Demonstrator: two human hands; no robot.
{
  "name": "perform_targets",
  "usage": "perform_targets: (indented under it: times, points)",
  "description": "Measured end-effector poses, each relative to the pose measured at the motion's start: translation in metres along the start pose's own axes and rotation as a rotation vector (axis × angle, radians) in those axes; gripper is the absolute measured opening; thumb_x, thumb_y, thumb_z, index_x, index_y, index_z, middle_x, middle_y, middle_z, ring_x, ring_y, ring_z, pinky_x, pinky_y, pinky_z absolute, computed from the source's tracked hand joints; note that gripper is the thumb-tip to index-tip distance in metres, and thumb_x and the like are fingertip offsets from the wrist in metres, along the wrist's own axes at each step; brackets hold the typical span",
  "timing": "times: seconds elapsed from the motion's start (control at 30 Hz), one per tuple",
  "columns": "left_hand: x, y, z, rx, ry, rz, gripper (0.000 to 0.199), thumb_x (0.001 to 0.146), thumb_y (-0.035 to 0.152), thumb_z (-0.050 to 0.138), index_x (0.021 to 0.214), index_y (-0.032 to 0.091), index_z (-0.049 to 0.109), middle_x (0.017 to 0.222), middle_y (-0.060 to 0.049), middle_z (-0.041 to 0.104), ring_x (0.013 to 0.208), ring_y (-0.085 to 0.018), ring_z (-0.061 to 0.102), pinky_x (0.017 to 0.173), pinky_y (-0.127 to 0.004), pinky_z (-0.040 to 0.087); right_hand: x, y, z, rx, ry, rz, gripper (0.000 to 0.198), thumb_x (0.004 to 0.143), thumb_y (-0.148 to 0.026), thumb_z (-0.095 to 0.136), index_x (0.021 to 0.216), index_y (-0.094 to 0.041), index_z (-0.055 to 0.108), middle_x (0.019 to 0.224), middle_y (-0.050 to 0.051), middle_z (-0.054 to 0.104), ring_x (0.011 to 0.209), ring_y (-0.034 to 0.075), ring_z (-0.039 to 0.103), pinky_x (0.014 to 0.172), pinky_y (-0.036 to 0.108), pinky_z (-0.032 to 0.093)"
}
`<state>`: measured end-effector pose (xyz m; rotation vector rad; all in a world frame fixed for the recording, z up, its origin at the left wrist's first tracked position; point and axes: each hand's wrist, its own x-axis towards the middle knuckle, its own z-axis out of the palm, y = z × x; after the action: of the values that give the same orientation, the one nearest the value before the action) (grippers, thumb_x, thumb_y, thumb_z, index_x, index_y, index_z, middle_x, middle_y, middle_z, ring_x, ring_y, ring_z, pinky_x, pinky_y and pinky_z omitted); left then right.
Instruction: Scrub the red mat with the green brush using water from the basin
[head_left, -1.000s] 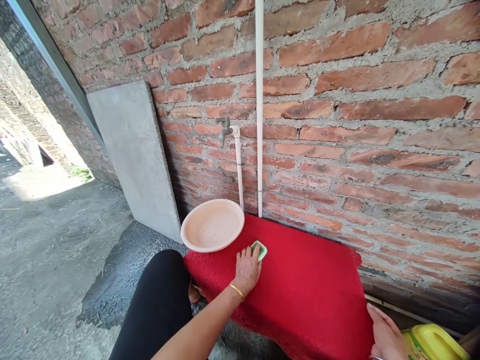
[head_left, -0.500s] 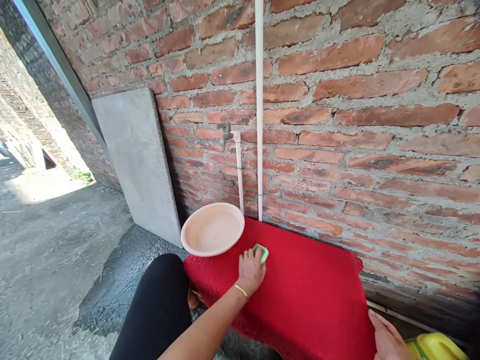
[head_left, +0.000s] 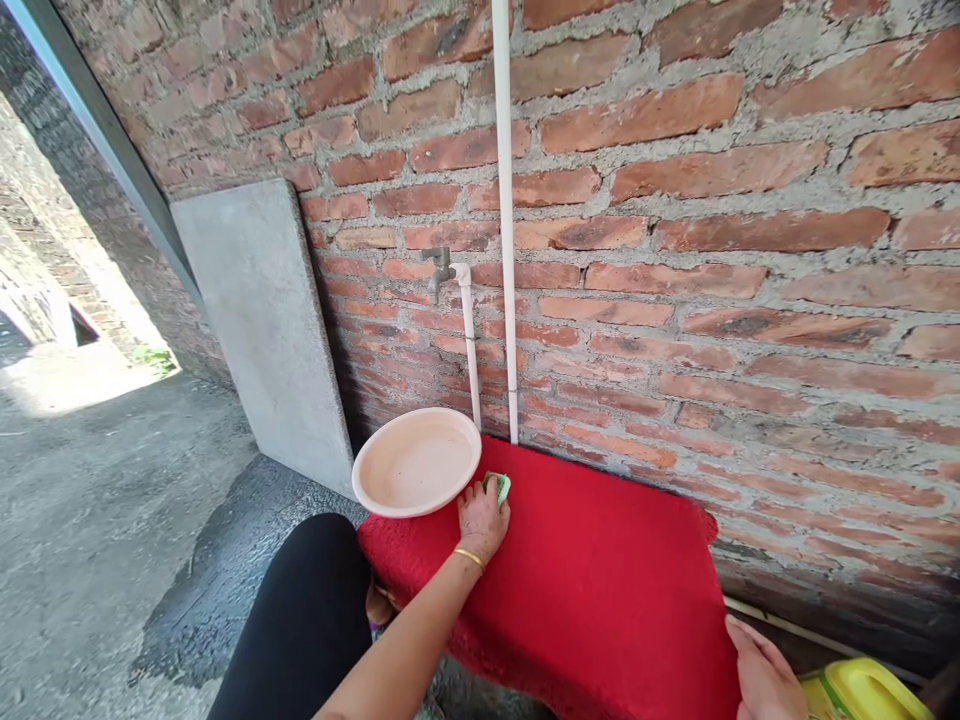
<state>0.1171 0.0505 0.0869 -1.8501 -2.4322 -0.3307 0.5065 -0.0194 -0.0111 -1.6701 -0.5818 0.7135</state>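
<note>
The largest thing is the brick wall (head_left: 675,255), and in front of it a red cloth (head_left: 600,560) is spread over a low support, with its near side hanging down. The cloth looks soft and thick, with some pile; I judge that it is light but can slide or wrinkle when rubbed, so its edge is the sensible place to hold it. A grey slab (head_left: 255,310) leans at the left, most likely heavy and stiff. Next in size is the pale pink basin (head_left: 416,465), which stands at the far left end of the cloth; it seems to be thin plastic, light, and best taken by its rim. At the lower right a yellow container (head_left: 874,690) is partly cut off by the frame. The right hand (head_left: 763,672) is near it, at the right edge of the cloth, its visible fingers stretched and close together; whether they pinch the cloth I cannot tell. The left hand (head_left: 482,522) is just beside the basin, with fingers bent and clamped on the smallest thing, a small green brush (head_left: 501,487), if I read it correctly. The brush is on the cloth; it should be light, rather stiff, perhaps slippery if wet, and its sides give the surest hold.
</note>
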Motion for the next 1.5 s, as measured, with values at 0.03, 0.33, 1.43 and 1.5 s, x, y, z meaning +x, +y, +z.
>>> perform_targets:
  times: [0.03, 0.33, 1.43, 1.5]
  points:
    - [0.000, 0.006, 0.000, -0.005, -0.004, 0.005, 0.047, 0.091, 0.031, 0.054, 0.136, 0.021, 0.053, 0.114, -0.013, 0.062, 0.107, -0.029, 0.057, 0.089, -0.042, 0.043, 0.000, 0.000, 0.000, 0.002, 0.008, 0.000, 0.056, 0.056, -0.064, 0.075, 0.101, -0.031, 0.074, 0.081, 0.006, 0.077, 0.085, 0.036, 0.073, 0.067, 0.045, 0.063]
    - [-0.070, 0.096, 0.020, -0.185, -0.052, 0.530, 0.056, 0.088, 0.047, 0.058, 0.140, 0.027, 0.049, 0.118, -0.010, 0.061, 0.106, -0.029, 0.055, 0.097, -0.047, 0.041, -0.002, -0.005, 0.000, -0.044, 0.075, -0.007, 0.046, 0.057, -0.065, 0.073, 0.091, -0.033, 0.075, 0.078, 0.005, 0.076, 0.089, 0.035, 0.072, 0.071, 0.047, 0.062]
    - [0.017, 0.022, 0.001, -0.050, 0.018, 0.008, 0.044, 0.092, 0.034, 0.055, 0.134, 0.022, 0.052, 0.112, -0.011, 0.061, 0.105, -0.027, 0.058, 0.087, -0.036, 0.045, -0.001, -0.002, 0.008, -0.050, 0.090, -0.007, 0.054, 0.059, -0.067, 0.069, 0.088, -0.021, 0.071, 0.080, 0.005, 0.075, 0.085, 0.029, 0.070, 0.079, 0.042, 0.059]
    - [0.028, 0.007, 0.001, -0.028, 0.037, -0.044, 0.043, 0.092, 0.033, 0.054, 0.134, 0.022, 0.052, 0.112, -0.012, 0.061, 0.106, -0.027, 0.057, 0.088, -0.037, 0.044, -0.002, -0.004, 0.009, -0.043, 0.089, 0.013, 0.054, 0.059, -0.067, 0.069, 0.087, -0.021, 0.072, 0.081, 0.006, 0.075, 0.086, 0.030, 0.070, 0.080, 0.043, 0.058]
